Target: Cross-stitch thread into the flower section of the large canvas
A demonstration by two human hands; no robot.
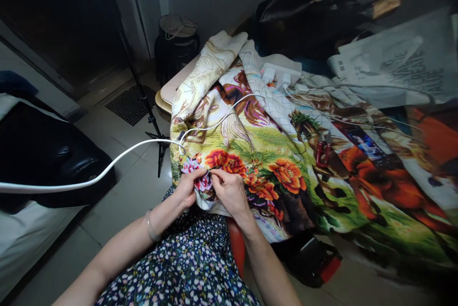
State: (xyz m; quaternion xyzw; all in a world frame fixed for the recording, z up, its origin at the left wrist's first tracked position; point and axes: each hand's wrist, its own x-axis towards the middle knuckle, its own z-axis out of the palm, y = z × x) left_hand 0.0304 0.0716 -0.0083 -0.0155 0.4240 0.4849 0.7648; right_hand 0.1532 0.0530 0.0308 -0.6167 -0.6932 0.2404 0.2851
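Note:
A large cross-stitch cloth (236,134) with orange flowers, green ground and brown figures drapes over a table and down to my lap. At its near left edge, my left hand (188,185) pinches the cloth beside a pink and purple flower. Close against it, my right hand (229,191) has thumb and forefinger pressed together over the same spot. A tiny dark thing shows between the fingertips, too small to name. Right of the hands lie red-handled snips (323,153) and a bundle of threads (304,122).
A white cable (96,174) crosses from the left onto the cloth. Behind it sits a power strip (281,74) with plugs. A phone (363,142) lies to the right, near a white bag (397,62). A black stand (146,103) rises at the left.

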